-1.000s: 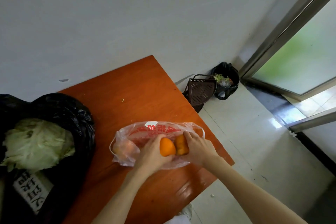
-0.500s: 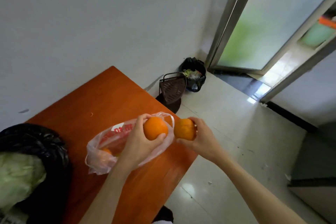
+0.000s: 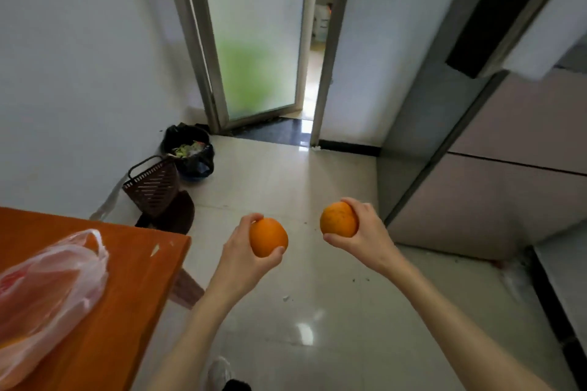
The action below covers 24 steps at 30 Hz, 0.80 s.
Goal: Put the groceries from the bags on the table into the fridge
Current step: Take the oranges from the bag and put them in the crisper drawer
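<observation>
Oranges are in both hands. The left hand [image 3: 241, 259] grips one orange [image 3: 268, 237], and the right hand [image 3: 365, 232] grips another orange [image 3: 338, 220], both above the floor [image 3: 317, 311]. At 9 o'clock sits the table [image 3: 127, 279] with a thin plastic bag [image 3: 54, 289] on it. At 3 o'clock stands the fridge [image 3: 508, 168].

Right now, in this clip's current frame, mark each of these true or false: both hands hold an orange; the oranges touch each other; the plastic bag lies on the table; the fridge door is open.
1. Both hands hold an orange: true, the left hand has one orange, the right hand another orange.
2. The oranges touch: false, they are apart.
3. The plastic bag lies on the table: true.
4. The fridge door is open: false, it looks closed.
</observation>
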Each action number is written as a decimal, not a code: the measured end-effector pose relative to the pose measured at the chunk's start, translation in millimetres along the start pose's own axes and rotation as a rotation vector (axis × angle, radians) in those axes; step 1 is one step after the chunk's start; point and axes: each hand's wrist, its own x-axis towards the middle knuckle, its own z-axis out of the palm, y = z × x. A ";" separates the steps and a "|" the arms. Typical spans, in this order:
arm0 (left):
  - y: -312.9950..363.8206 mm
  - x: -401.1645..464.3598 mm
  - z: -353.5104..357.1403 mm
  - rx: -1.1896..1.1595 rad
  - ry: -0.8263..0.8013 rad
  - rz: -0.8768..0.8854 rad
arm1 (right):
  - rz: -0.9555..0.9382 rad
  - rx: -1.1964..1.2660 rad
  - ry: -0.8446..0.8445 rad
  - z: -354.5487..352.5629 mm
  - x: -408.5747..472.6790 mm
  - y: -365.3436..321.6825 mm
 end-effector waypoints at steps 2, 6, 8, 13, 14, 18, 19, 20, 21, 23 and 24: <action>25.5 -5.0 42.1 0.019 -0.063 0.040 | 0.049 0.018 0.073 -32.8 -17.1 34.7; 71.8 -1.8 109.4 0.063 -0.190 0.140 | 0.148 0.069 0.201 -88.6 -53.9 96.8; 97.6 5.6 141.7 0.080 -0.262 0.199 | 0.221 0.114 0.283 -115.4 -71.0 128.0; 166.7 23.2 224.7 0.101 -0.399 0.373 | 0.376 0.199 0.478 -181.1 -98.6 196.3; 176.9 25.4 237.6 0.091 -0.411 0.396 | 0.393 0.189 0.502 -192.7 -100.1 205.0; 228.4 43.7 311.6 0.065 -0.504 0.467 | 0.421 0.150 0.601 -255.9 -96.9 256.7; 242.2 49.9 328.9 0.057 -0.523 0.483 | 0.422 0.124 0.601 -272.4 -93.1 267.1; 257.1 56.8 346.5 0.044 -0.535 0.498 | 0.416 0.095 0.596 -290.0 -88.9 277.0; 272.7 63.5 363.5 0.031 -0.542 0.513 | 0.416 0.068 0.590 -307.8 -84.7 285.8; 308.0 75.9 395.4 0.013 -0.553 0.554 | 0.414 0.027 0.591 -345.1 -75.5 300.1; 326.3 81.2 410.5 0.006 -0.552 0.580 | 0.410 0.002 0.602 -363.9 -71.0 307.1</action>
